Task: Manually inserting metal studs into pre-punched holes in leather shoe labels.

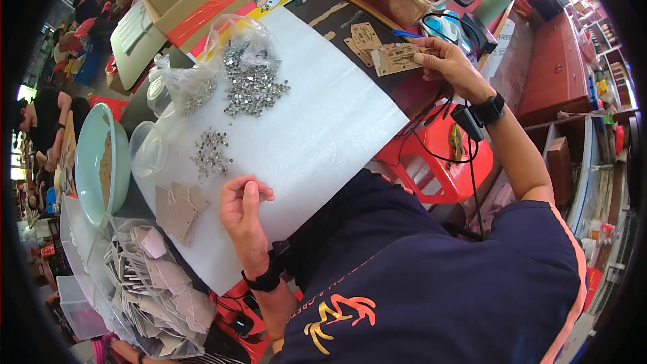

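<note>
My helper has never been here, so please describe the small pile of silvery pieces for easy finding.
Find the large white sheet, then the person's left hand over its lower left part. In the picture, the small pile lies just above and left of that hand. Unlike the larger heap farther up, it sits apart from the clear bags.

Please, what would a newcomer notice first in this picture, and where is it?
Probably the white sheet in the middle, with a heap of silvery bits toward its far side. Then the red stool at right, and above it the right hand, holding a brown card.
</note>
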Available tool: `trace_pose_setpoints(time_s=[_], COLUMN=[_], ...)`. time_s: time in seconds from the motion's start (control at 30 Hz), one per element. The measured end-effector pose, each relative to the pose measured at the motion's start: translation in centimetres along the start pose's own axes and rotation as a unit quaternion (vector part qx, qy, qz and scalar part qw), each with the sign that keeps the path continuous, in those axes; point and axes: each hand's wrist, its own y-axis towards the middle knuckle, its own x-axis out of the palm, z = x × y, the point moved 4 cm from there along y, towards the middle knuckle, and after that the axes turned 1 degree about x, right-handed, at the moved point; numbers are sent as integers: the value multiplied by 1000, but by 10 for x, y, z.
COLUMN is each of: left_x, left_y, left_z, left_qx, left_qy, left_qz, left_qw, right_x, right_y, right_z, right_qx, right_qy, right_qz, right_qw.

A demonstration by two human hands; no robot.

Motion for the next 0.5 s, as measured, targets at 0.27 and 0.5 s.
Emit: trace_pose_setpoints(time_s=[0.27, 0.5], left_x=[32, 49], left_y=[0, -2], left_z=[12, 29], left_qx=[3, 96], left_qy=[59, -28], left_qz=[-64, -36], left_qw=[996, 994], right_x=[114, 216], right_y=[-25, -49], right_z=[-68, -96], right_qx=[-74, -80], right_qy=[182, 230], right_qz=[-167, -311], right_qw=[966, 919])
